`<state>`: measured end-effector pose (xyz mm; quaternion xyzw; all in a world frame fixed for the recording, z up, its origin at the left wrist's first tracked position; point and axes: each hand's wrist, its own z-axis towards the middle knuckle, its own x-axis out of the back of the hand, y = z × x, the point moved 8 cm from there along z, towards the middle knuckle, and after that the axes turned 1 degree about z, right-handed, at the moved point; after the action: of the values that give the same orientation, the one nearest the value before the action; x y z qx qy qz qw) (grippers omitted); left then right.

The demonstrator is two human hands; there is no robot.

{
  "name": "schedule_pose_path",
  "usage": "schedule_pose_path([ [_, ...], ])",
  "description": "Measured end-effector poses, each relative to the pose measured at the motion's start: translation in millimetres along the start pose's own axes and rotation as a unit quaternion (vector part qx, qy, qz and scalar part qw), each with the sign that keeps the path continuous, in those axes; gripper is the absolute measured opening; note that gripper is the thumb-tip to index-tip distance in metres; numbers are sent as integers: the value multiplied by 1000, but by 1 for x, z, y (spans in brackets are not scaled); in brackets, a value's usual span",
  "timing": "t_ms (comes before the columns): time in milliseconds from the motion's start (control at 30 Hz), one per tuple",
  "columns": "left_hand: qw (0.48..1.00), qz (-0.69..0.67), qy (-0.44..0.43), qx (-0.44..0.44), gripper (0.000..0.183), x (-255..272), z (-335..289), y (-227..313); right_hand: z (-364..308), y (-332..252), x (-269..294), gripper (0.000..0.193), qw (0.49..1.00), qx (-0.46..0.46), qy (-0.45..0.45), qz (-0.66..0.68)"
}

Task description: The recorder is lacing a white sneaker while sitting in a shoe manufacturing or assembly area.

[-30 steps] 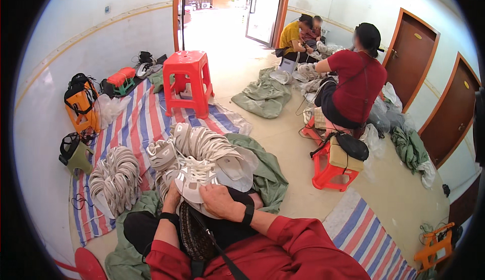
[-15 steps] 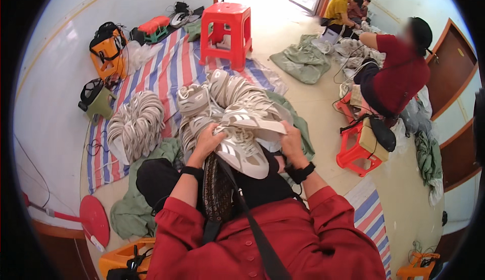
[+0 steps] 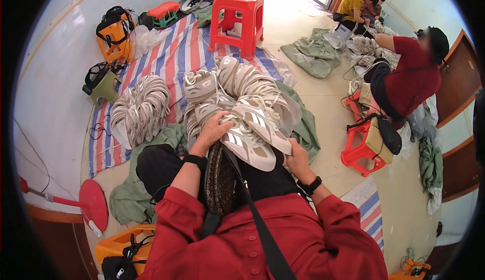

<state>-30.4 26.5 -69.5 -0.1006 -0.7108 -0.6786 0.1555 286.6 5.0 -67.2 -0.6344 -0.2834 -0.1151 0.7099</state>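
Observation:
Two beige and grey sneakers with white stripes lie side by side above my lap, toes toward me. My left hand [image 3: 216, 129] grips the rear part of the left sneaker [image 3: 247, 148], thumb on its upper. My right hand [image 3: 298, 159] is closed around the toe of the other sneaker [image 3: 263, 123], whose laced upper faces up. The fingers under that toe are hidden. Just beyond my hands, a curved row of similar sneakers [image 3: 247, 83] is packed tightly together, with a few more at its left end [image 3: 199, 85].
Another bunch of sneakers [image 3: 140, 110] stands left on a striped sheet [image 3: 174, 52]. A red stool [image 3: 236, 25] is ahead. At right a person in red [image 3: 411, 73] sits beside red stools [image 3: 364, 148]. Green cloth [image 3: 303, 128] lies beside the sneaker row.
My right hand has moved down and toward me with its sneaker. That sneaker has turned from edge-on to upper facing up, next to the other one. My left hand stays on its sneaker.

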Motion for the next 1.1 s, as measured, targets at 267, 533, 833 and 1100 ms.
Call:
schedule_pose_path([
  [267, 998, 56, 11, -16, 52, -1, -1, 15, -11, -183, -12, 56, 871, 327, 67, -360],
  [533, 997, 76, 0, -2, 49, -9, 0, 27, 81, -181, -74, 26, 813, 324, 8, -483],
  [833, 1000, 4, -13, -15, 45, 2, -2, 11, 83, -120, -32, 27, 834, 331, -59, -438],
  [1100, 996, -42, -77, 5, 37, 8, 3, 24, 41, -107, -60, 42, 831, 244, -1, -499],
])
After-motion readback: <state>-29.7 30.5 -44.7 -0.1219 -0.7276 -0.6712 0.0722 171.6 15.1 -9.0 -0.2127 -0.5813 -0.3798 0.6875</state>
